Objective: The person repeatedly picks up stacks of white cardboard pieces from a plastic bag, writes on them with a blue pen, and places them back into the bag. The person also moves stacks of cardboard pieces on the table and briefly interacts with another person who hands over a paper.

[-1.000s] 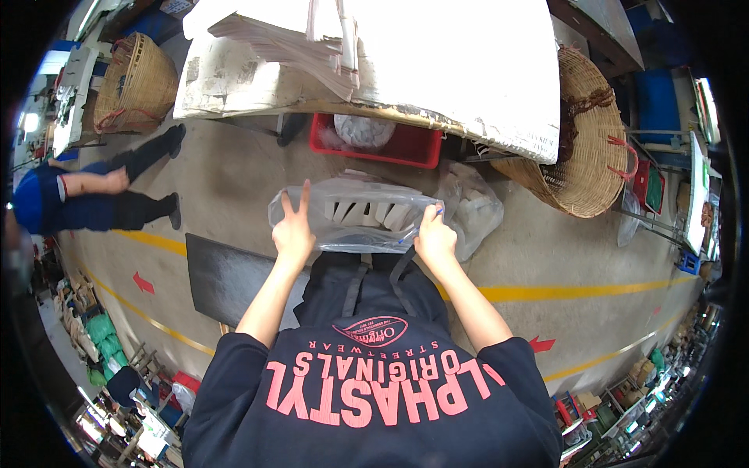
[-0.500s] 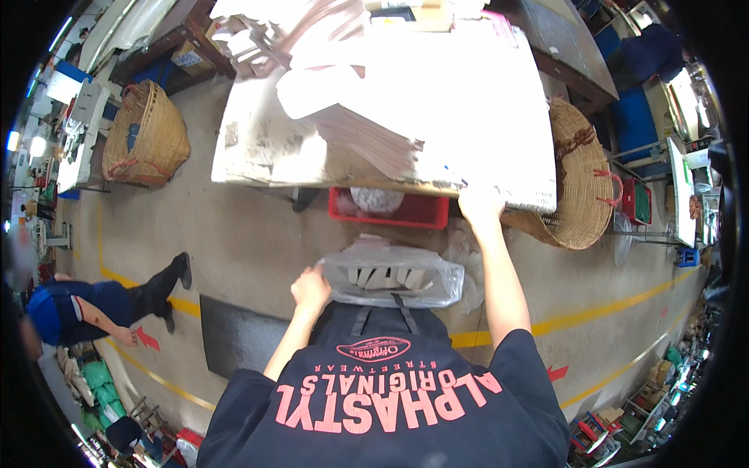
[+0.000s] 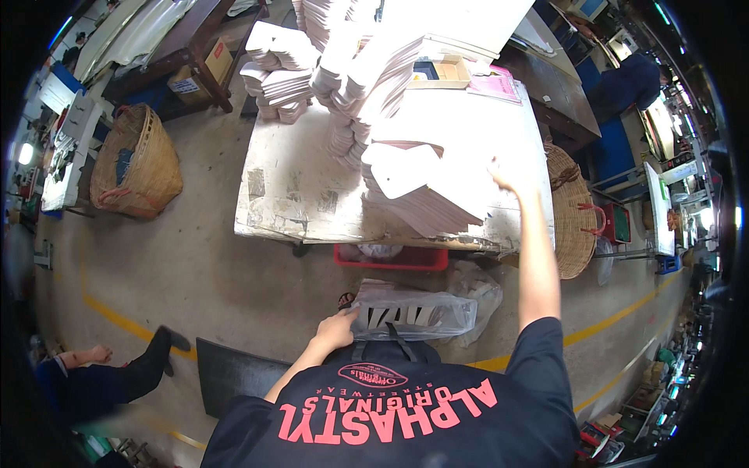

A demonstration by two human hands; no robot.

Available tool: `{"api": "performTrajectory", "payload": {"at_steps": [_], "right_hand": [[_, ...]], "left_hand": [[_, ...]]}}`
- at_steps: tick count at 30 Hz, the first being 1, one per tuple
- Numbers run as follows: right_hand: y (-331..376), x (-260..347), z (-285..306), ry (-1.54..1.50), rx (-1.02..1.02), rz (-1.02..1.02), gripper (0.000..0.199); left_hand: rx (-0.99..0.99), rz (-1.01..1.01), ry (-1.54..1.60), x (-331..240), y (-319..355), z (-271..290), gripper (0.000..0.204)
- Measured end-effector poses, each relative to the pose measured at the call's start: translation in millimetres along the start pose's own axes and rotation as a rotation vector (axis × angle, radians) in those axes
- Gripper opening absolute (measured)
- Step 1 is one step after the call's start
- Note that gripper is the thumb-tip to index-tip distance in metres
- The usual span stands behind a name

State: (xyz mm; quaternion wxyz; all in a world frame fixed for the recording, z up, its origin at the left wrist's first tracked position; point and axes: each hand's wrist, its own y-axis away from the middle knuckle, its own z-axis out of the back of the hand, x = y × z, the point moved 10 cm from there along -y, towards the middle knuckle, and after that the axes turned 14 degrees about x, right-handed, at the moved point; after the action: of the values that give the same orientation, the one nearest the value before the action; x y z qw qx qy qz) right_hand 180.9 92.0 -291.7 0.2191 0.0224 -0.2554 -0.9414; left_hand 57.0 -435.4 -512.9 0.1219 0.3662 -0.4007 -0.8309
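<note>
My left hand (image 3: 335,331) grips the left end of a clear plastic-wrapped bundle (image 3: 413,312) of white die-cut card pieces, held low against my front. My right arm stretches up over the worn white table (image 3: 296,195). My right hand (image 3: 505,175) lies on the right end of a fanned stack of flat white card cutouts (image 3: 421,199), fingers spread and closed on nothing. Taller piles of the same cutouts (image 3: 343,86) stand farther back on the table.
A red crate (image 3: 390,257) sits under the table's near edge, with crumpled plastic (image 3: 480,285) beside it. Wicker baskets stand at the left (image 3: 136,164) and the right (image 3: 569,210). A black mat (image 3: 234,374) lies on the floor. Another person's legs (image 3: 117,374) are at lower left.
My right hand let go of the bundle and reached up onto the card stack on the table. My left hand kept the bundle. The view moved forward over the table.
</note>
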Motion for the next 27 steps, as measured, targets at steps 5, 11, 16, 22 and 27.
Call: {"api": "performTrajectory", "payload": {"at_steps": [5,11,16,22,27], "right_hand": [[49.5,175.6,178.4,-0.043,-0.566,0.594,0.045],[-27.5,345.1,196.7,0.309,-0.328,0.57,0.042],[-92.9,351.6,160.9,0.389,-0.143,0.468,0.043],[-79.8,334.1,170.7,0.271,-0.254,0.507,0.046],[-6.4,288.9,205.4,0.05,-0.483,0.588,0.048]], "left_hand": [[0.049,-0.067,0.056,-0.5,-5.5,-2.8,0.085],[0.016,-0.098,0.12,7.2,-4.0,-6.2,0.082],[-0.025,-0.119,0.172,9.6,2.0,-8.5,0.077],[0.009,-0.111,0.194,6.0,-1.0,1.6,0.07],[-0.12,-0.11,0.177,-5.6,-10.4,33.1,0.058]]}}
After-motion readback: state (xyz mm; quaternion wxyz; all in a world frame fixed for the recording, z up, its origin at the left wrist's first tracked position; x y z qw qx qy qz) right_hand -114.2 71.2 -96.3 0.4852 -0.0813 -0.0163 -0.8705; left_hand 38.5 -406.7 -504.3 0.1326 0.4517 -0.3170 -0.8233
